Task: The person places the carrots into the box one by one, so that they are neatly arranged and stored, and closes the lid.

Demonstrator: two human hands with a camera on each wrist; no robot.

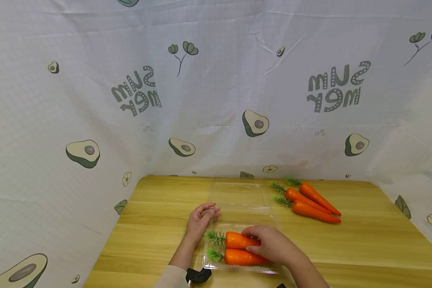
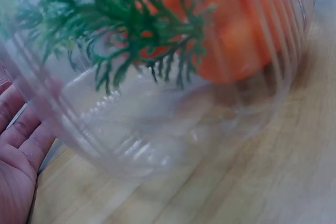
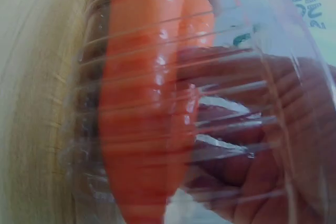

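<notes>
An open clear plastic clamshell box (image 1: pixel 250 269) sits on the table in front of me, its lid (image 1: pixel 239 195) folded back behind it. Two orange carrots with green tops lie side by side in the base. My right hand (image 1: pixel 271 243) reaches in and grips the far carrot (image 1: pixel 235 240) between thumb and fingers. The near carrot (image 1: pixel 239 257) lies along the front wall; through the ribbed wall in the right wrist view it covers much of the other. At the box's left side is my left hand (image 1: pixel 199 221), fingers loosely bent, fingertips over the rim.
Three more carrots (image 1: pixel 313 211) lie in a group on the wooden table (image 1: pixel 158 232), right of the lid. A white curtain (image 1: pixel 216 100) printed with avocados hangs behind and at both sides. A black wrist-camera piece (image 1: pixel 199 275) shows near the box's front left corner.
</notes>
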